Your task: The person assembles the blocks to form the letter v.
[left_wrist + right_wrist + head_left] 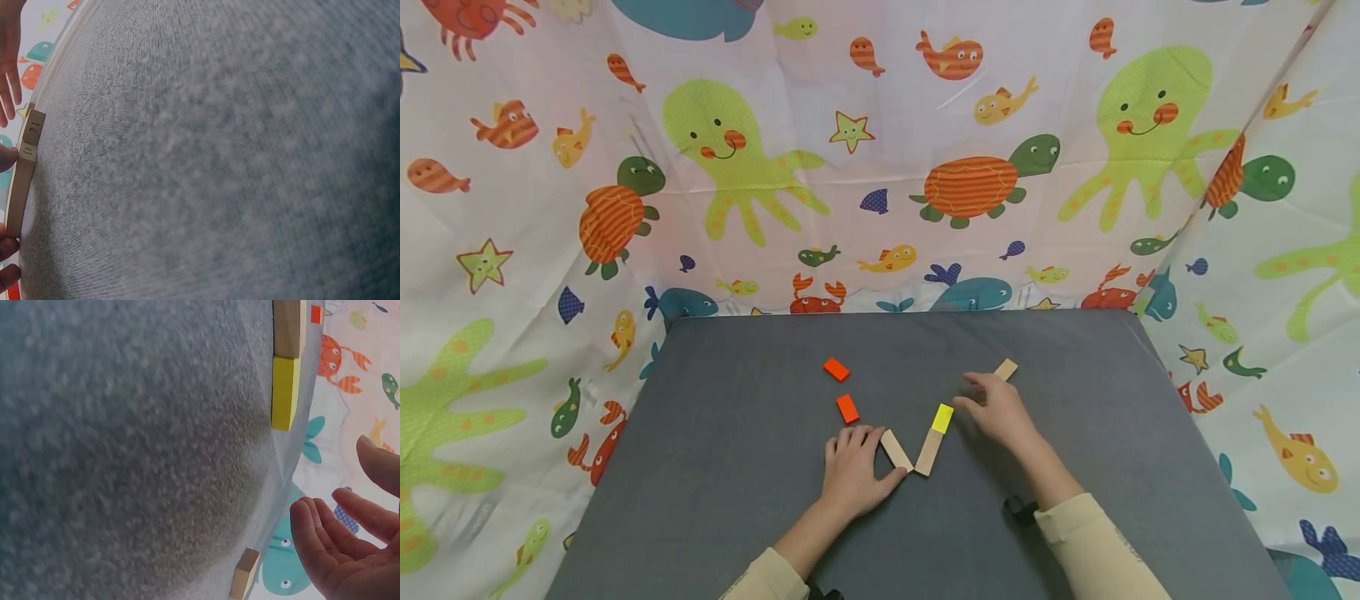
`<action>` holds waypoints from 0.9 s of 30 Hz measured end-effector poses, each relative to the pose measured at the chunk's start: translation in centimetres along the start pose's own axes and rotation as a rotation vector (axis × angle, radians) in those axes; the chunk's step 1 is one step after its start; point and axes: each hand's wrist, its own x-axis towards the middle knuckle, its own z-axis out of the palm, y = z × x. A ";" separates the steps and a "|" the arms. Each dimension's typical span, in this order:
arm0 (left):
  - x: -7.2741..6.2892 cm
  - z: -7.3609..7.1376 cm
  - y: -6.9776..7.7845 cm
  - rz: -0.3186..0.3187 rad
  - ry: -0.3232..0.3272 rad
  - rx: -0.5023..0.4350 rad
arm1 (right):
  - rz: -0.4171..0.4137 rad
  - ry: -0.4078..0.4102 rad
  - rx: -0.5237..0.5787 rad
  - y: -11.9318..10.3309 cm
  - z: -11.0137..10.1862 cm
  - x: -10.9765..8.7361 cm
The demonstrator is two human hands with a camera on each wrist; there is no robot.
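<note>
Left hand [853, 475], grip pinching a slim, pale tan wooden block [897, 451] by its ends; right hand [997, 412], grip spread, near a bright yellow block [942, 419]

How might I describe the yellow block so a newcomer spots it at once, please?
On the grey tabletop, blocks form a V. At the far tip of its right side, end to end with a wooden block, lies the yellow block, the only yellow one there.

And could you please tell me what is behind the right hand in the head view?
A plain wooden block shows beyond the right hand, on the grey cloth. Its near end, and whatever else the hand covers, cannot be seen in that view.
</note>
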 end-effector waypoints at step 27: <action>0.1 0.3 -0.2 0.007 -0.006 0.012 | 0.014 0.052 -0.057 1.8 -2.2 1.5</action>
